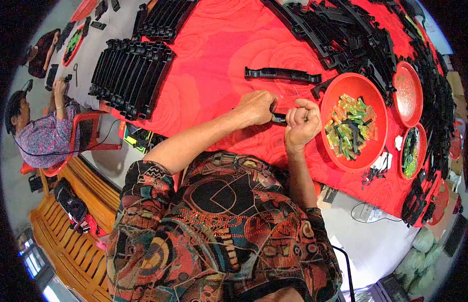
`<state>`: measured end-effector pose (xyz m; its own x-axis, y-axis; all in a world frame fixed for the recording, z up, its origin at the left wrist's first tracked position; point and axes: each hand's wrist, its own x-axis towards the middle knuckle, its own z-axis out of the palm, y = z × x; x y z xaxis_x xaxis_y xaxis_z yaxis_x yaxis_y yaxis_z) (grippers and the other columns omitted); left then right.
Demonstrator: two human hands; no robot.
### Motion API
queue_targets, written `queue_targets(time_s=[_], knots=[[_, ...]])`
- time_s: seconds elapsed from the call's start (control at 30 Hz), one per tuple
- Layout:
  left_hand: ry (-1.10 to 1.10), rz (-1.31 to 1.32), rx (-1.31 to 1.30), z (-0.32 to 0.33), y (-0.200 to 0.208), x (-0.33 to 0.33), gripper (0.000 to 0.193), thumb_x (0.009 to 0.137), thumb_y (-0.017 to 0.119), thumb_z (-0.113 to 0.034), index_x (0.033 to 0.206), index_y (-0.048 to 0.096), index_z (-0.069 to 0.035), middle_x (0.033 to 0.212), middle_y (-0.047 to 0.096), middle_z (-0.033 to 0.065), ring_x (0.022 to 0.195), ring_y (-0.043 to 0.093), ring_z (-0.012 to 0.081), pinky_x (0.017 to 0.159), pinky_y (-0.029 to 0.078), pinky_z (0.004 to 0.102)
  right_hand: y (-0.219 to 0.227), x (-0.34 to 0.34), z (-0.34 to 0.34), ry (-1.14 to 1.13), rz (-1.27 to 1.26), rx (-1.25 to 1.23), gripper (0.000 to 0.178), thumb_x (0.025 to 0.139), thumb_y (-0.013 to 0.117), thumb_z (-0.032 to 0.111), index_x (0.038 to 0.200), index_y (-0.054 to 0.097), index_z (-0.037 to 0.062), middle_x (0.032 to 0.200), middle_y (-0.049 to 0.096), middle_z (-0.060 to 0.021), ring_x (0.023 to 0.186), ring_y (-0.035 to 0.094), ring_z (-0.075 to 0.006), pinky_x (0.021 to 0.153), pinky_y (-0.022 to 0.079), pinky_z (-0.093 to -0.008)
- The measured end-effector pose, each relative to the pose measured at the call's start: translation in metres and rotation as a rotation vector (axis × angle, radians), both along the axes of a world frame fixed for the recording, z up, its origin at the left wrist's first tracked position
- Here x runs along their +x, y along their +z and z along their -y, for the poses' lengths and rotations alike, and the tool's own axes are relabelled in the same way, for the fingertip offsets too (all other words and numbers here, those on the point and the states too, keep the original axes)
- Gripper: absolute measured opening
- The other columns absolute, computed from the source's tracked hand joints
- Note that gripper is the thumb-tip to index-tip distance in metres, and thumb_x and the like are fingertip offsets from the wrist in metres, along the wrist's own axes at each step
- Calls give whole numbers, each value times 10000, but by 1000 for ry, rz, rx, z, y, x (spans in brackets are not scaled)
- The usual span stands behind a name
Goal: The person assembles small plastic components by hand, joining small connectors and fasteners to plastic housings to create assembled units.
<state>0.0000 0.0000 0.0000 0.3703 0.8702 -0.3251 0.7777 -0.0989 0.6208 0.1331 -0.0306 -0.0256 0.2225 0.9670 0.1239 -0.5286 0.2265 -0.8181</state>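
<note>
Two bare hands meet low over the red tablecloth [209,65], with a short dark piece [279,118] in the gap between them. The left hand [255,107] is balled into a narrow fist, closed on one end of that piece, which juts from the thumb side toward the other hand. The right hand [303,123] has its fingers curled inward, palm partly turned up, at the piece's far end; whether these fingers pinch it too, I cannot tell.

Just beyond the hands, apart from both, one black slotted plastic bar [283,75] lies crosswise. Near the right hand's outer side stands a round red bowl [351,84] holding translucent yellow-green and orange plastic pieces [345,136], some black ones among them. Well off to the left, many black bars [130,78] stand packed side by side; beyond the bowl spreads a loose heap of black parts [340,38].
</note>
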Motion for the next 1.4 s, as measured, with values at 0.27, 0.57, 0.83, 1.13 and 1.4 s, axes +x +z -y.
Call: queue_targets(time_s=[0.27,0.57,0.83,1.13,1.4], knots=[[10,-2,20,-1,0,-3,215,614,756,-155,720,600,-53,748,635,143,796,623,318,635,469,436,5,-4,-1,-61,-131,-21,332,920,300,203,884,504,-56,475,207,36,373,178,-70,367,201,-241],[-24,-70,-23,-4,5,-1,236,633,732,-193,774,604,-54,730,635,117,768,624,302,640,464,421,6,-3,0,-66,-142,-26,315,900,302,197,886,502,-46,475,202,40,376,180,-67,365,200,-238],[-7,-51,-47,-4,7,3,192,617,738,-157,741,623,-68,774,646,135,828,628,302,661,479,431,7,-4,1,-74,-76,-74,309,881,292,189,853,480,-55,469,204,35,368,180,-69,364,197,-247],[-5,-80,-39,-3,9,9,149,618,674,-115,750,620,-74,776,643,140,827,624,308,662,477,435,4,-5,0,-89,-7,-108,321,888,288,186,823,488,-57,473,234,32,369,200,-63,361,216,-243],[-19,-115,36,-6,1,6,259,637,713,-256,758,607,-53,744,637,143,772,624,325,639,464,443,5,-5,-3,-67,2,-93,314,907,298,197,844,478,-52,471,230,27,359,197,-68,355,211,-249]])
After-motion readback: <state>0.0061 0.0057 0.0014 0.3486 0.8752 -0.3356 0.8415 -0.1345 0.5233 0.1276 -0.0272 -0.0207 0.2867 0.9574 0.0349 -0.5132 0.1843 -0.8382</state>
